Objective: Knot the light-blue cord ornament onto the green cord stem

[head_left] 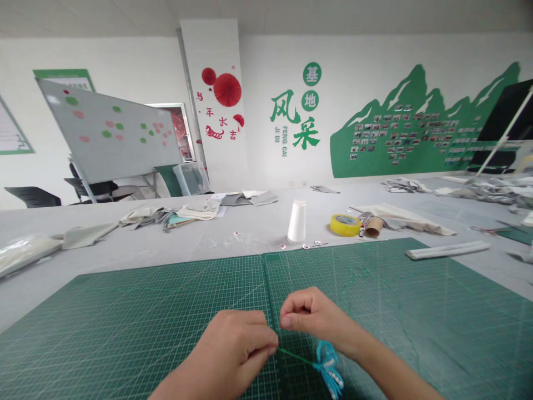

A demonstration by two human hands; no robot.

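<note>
My left hand (237, 347) is closed in a pinch on a green thread (295, 355) at the lower middle. The thread runs right to a blue looped ornament (328, 366) with pale beads or stitching, below my right wrist. My right hand (310, 316) is just right of the left one, its thumb and forefinger pressed together. Whatever lies between those fingertips is too small to make out. Both hands are over the green gridded cutting mats (166, 311).
Beyond the mats stand a white thread cone (297, 221), a yellow tape roll (345, 224) and a cardboard tube (373, 226). Fabric pieces (89, 234) lie at the left, more at the right. A rolled pale strip (447, 250) touches the right mat.
</note>
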